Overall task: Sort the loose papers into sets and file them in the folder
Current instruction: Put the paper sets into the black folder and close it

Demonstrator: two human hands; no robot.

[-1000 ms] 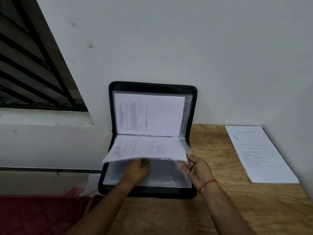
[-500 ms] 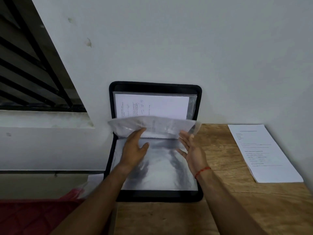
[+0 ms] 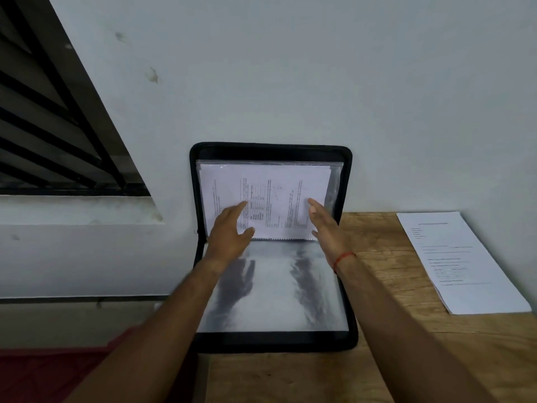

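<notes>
A black zip folder point(image 3: 271, 343) lies open on the wooden table, its upper half leaning against the wall. A clear sleeve with printed papers point(image 3: 270, 196) rests flat against that upper half. My left hand point(image 3: 229, 231) presses on the sleeve's lower left, fingers spread. My right hand point(image 3: 325, 225), with a red thread on the wrist, touches its lower right edge, fingers straight. An empty shiny clear sleeve point(image 3: 276, 298) covers the folder's lower half. A stack of loose printed papers point(image 3: 456, 263) lies on the table to the right.
The wooden table point(image 3: 377, 359) ends at the wall behind and at its left edge under the folder. A red quilted surface point(image 3: 43, 373) lies at lower left. A barred window point(image 3: 43, 126) and its sill are at upper left.
The filled sleeve was flipped up from the lower half onto the upper half of the folder. Both hands followed it upward and now rest flat on it.
</notes>
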